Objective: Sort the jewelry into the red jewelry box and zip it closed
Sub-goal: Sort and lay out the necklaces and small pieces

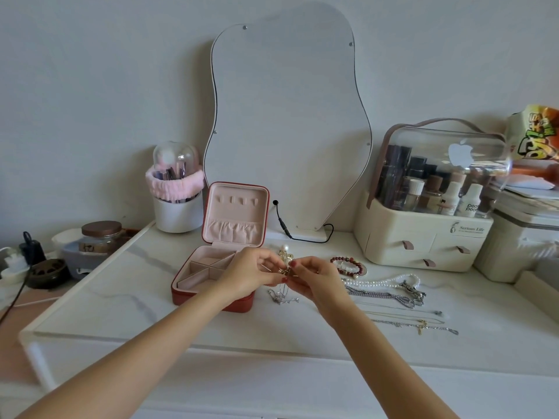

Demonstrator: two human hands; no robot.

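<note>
Left hand [252,275] and right hand [314,278] meeting just right of open red jewelry box [211,267] on desk [127,285], fingers [272,261] of both pinching small gold jewelry piece [285,271].

Snack bag [538,134] cut off at right, pinched piece [284,271] unclear

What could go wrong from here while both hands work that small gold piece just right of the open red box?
Both hands, left hand and right hand, pinch a small gold piece above a loose silver chain; lowering it could snag or tangle them. The silver necklaces and pearl strand lie close together, so lifting one may drag another. The left forearm crosses the red jewelry box and might nudge it.
</note>
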